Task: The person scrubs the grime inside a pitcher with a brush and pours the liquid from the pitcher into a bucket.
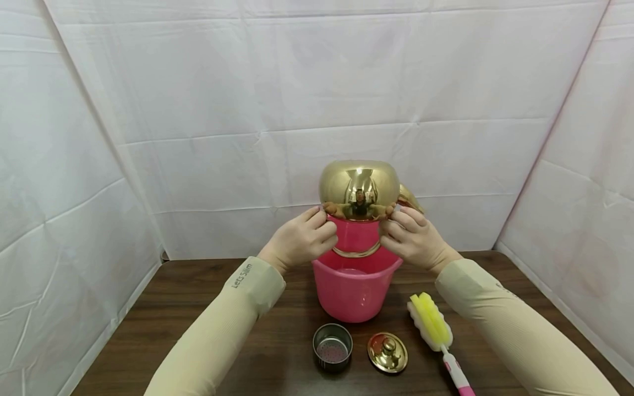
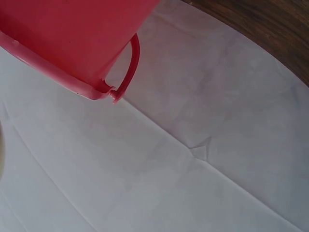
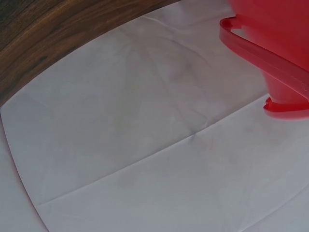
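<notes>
A shiny gold teapot (image 1: 359, 184) is held up above a pink bucket (image 1: 353, 294) in the head view. Its spout (image 1: 410, 199) points off to the right, and its curved handle (image 1: 358, 253) hangs below the body, in front of the bucket's inside. At the teapot's lower left side, my left hand (image 1: 306, 237) pinches it with curled fingers. My right hand (image 1: 413, 236) grips the opposite side the same way. The exact spots under the fingertips are hidden. Both wrist views miss the hands and show the red-looking bucket (image 2: 72, 43) with its side handle (image 3: 270, 60).
On the dark wooden table (image 1: 198, 319), nearer to me, stand a small metal strainer cup (image 1: 332, 347) and a gold knobbed lid (image 1: 388, 352). Right of them lies a yellow-and-white sponge brush (image 1: 431, 324). White cloth (image 1: 223, 110) hangs behind and at both sides.
</notes>
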### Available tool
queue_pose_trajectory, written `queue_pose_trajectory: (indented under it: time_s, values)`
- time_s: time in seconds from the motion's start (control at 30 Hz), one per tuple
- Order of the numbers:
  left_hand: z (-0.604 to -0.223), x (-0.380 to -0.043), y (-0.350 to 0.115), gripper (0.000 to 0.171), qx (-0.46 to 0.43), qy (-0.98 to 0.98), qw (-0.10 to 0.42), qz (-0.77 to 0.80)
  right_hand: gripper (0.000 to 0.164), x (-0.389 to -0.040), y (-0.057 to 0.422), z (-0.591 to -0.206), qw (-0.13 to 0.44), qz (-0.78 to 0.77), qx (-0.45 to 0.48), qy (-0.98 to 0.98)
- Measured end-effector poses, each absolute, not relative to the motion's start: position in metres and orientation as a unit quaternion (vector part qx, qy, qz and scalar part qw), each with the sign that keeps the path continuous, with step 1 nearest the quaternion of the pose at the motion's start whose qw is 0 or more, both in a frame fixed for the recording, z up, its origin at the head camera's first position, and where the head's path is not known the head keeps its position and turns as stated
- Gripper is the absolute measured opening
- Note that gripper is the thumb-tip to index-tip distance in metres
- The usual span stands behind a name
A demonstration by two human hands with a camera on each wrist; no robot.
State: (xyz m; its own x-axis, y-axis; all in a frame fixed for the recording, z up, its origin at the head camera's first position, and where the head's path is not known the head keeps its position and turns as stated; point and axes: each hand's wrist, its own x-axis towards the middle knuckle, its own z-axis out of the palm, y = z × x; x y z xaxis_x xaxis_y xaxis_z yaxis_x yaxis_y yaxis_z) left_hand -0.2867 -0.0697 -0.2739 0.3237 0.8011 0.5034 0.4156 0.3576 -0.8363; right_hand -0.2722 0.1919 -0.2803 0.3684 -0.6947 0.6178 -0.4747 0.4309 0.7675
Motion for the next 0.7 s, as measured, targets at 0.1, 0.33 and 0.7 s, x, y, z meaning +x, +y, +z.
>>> queue_pose_trajectory:
  time_s: [0.1, 0.33, 0.7]
  values:
    - [-0.2735, -0.2873, -0.0706, 0.029, -0.543, -0.562, 0.604, 0.158, 0.028, -0.2715, 0.1909, -0.2790, 0.639, -0.083, 0.526, -0.555]
    - [-0.2723, -0.2856, -0.0718, 0.027, -0.553, -0.575, 0.586, 0.142, 0.026, -0.2671, 0.1895, -0.2749, 0.642, -0.056, 0.526, -0.556]
    - [-0.2752, -0.2831, -0.0748, 0.027, -0.564, -0.582, 0.577, 0.098, 0.018, -0.2626, 0.1921, -0.2750, 0.630, -0.021, 0.530, -0.567]
